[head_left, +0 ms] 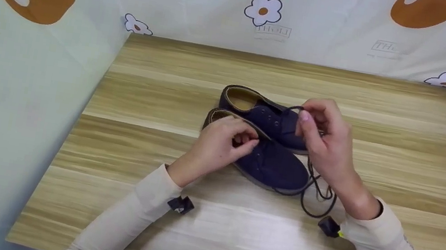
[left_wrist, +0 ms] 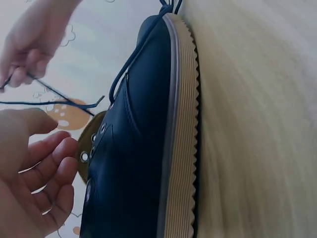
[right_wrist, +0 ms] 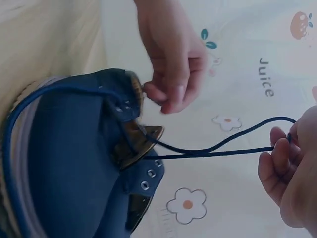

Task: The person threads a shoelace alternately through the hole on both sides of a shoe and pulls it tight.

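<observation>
A pair of dark navy shoes lies side by side on the table, toes to the right. Over the opening of the nearer shoe (head_left: 278,169) hovers my left hand (head_left: 225,141), its fingers loosely bent beside the eyelets. Nothing shows between those fingers in the left wrist view. My right hand (head_left: 326,134), raised above the toe of the farther shoe (head_left: 242,99), pinches a dark shoelace (right_wrist: 228,151). Two strands run taut from that hand to the nearer shoe's tongue (right_wrist: 143,144). Another length of lace (head_left: 316,213) crosses the toe and lies looped on the table.
The wood-grain table (head_left: 155,101) extends around the shoes on every side. A pale printed sheet (head_left: 206,1) with flowers and oranges hangs behind and to the left. A small black device (head_left: 181,204) sits at the left wrist, another (head_left: 329,227) at the right.
</observation>
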`<state>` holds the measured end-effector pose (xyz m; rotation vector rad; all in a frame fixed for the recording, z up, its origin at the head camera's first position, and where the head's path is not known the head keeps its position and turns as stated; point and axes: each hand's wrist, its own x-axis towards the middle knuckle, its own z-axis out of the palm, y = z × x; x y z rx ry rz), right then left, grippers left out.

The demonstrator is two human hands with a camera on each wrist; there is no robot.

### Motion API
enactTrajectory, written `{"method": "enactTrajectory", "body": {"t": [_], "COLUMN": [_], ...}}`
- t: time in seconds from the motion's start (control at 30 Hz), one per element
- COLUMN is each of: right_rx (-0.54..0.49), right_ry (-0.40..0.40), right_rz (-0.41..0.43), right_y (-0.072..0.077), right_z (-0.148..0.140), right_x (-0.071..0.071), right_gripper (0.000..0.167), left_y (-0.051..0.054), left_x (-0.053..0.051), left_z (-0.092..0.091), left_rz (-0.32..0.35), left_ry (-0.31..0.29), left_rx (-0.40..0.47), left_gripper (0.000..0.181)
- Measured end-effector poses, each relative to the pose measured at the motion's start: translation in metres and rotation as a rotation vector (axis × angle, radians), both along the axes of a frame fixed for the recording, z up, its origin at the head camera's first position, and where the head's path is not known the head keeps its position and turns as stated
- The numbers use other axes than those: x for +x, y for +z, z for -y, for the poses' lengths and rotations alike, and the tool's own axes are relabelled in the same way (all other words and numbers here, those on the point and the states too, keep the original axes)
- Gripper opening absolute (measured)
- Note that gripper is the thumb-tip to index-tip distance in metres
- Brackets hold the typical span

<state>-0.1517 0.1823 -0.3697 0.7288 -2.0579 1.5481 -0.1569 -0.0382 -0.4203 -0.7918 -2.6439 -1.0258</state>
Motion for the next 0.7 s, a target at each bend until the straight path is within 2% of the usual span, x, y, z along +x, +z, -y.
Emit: {"method": "enactTrajectory", "body": {"t": [0.17, 0.4, 0.53, 0.6, 0.7], "right_rx": [-0.082, -0.211, -0.298, -0.290, -0.207], "right_ry": [0.043, 0.059, 0.037, 0.003, -0.033], "right_rz": [-0.070, -0.139, -0.191, -0.198, -0.164], "right_y": [0.014, 0.024, 0.029, 0.030, 0.029], "right_z": [0.006, 0.008, 0.006, 0.005, 0.004], "right_x": [0.007, 0.013, 0.013, 0.011, 0.008], "right_gripper": [0.012, 0.024, 0.032, 0.030, 0.019], "left_y": [-0.003, -0.004, -0.004, -0.004, -0.003], "left_x": [0.002, 0.003, 0.003, 0.003, 0.003], "left_z": [-0.002, -0.002, -0.002, -0.001, -0.001], "left_rz": [0.009, 0.020, 0.039, 0.047, 0.070], "left_ry": [-0.051, -0.055, -0.072, -0.082, -0.102], "left_rx": [-0.034, -0.037, -0.039, -0.021, 0.030], "left_gripper": [0.018, 0.014, 0.014, 0.014, 0.017]}}
